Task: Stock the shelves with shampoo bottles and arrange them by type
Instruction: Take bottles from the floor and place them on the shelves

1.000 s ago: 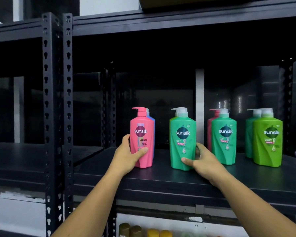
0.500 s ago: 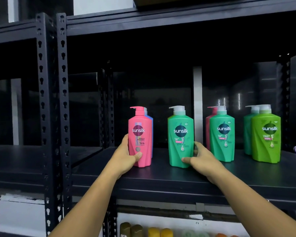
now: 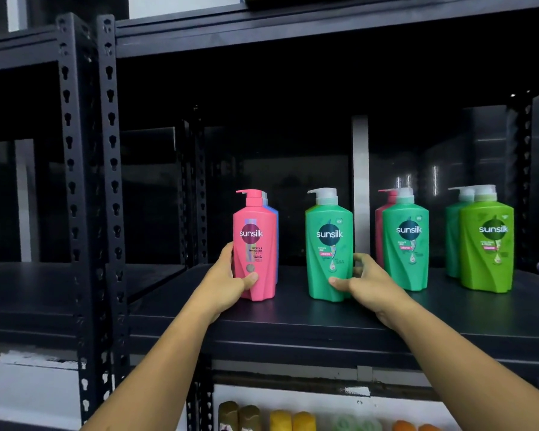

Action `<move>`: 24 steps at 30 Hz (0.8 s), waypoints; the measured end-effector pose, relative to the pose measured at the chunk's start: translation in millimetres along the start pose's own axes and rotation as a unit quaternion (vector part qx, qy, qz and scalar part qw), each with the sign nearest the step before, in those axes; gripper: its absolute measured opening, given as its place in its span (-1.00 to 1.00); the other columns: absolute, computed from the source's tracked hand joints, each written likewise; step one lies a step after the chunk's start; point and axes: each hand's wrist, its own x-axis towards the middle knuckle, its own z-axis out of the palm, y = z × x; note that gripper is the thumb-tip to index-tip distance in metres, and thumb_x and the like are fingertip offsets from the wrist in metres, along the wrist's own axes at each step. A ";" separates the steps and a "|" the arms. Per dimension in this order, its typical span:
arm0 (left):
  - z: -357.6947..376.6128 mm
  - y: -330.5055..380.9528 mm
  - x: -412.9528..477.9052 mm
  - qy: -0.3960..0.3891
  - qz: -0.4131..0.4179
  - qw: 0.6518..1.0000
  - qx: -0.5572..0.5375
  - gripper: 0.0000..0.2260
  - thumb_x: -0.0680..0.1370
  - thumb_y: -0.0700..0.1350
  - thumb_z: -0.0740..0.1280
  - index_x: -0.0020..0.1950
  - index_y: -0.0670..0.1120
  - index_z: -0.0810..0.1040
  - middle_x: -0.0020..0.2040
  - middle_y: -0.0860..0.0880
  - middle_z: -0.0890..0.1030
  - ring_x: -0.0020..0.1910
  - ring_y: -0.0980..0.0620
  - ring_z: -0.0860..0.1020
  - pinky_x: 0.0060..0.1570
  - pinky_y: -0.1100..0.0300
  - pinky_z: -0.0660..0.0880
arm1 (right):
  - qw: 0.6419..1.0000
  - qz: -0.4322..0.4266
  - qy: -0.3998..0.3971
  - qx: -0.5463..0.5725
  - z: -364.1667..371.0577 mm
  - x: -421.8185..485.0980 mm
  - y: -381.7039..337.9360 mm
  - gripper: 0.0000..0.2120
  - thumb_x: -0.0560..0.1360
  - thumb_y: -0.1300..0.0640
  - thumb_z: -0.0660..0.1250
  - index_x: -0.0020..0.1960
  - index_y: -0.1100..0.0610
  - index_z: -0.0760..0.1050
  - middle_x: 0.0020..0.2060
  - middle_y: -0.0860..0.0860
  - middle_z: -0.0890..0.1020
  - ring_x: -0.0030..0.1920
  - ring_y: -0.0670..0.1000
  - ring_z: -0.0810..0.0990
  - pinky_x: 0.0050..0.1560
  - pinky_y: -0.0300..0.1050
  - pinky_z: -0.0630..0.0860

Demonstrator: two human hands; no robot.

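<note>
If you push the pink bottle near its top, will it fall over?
Probably. The pink bottle is tall and narrow, so it likely tips. The left hand grips low, steadying it. Its smooth plastic may slide on the shelf.

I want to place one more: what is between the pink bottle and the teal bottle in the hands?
Head view: only bare shelf between pink bottle and teal bottle.

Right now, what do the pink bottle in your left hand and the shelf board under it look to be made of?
Pink bottle: looks like opaque moulded plastic, smooth with a soft sheen, contoured body and a matching pump top. Shelf board: dark, flat and matte with faint reflections; painted metal or laminate, I cannot tell which. Its posts are punched, likely metal.
</note>
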 end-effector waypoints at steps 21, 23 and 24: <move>2.6 0.0 0.9 0.000 -0.003 0.997 0.079 -0.36 0.56 0.02 0.49 0.55 0.14 0.24 0.19 0.25 0.55 0.12 0.33 0.51 0.01 0.35 0.40 | 0.998 -0.046 0.013 -0.040 -3.4 0.5 0.2 -0.28 0.43 0.25 0.54 0.47 -0.03 0.30 0.23 -0.05 0.61 0.12 -0.06 0.65 0.24 0.01 0.56; 3.8 1.6 -1.1 0.008 0.001 0.994 0.113 -0.38 0.57 0.07 0.45 0.55 0.14 0.25 0.25 0.20 0.57 0.17 0.23 0.54 0.06 0.29 0.43 | 0.989 -0.080 0.069 -0.107 -2.7 -3.3 -5.1 -0.23 0.39 0.14 0.59 0.48 -0.01 0.29 0.22 -0.04 0.57 0.10 -0.01 0.62 0.22 0.05 0.56; 4.0 3.3 -3.4 0.013 0.001 0.991 0.135 -0.37 0.57 0.12 0.43 0.57 0.11 0.23 0.28 0.16 0.58 0.22 0.14 0.56 0.13 0.23 0.46 | 0.978 -0.108 0.106 -0.143 -2.2 -6.1 -8.2 -0.27 0.38 0.07 0.59 0.44 0.00 0.32 0.18 -0.03 0.55 0.07 0.01 0.61 0.18 0.04 0.56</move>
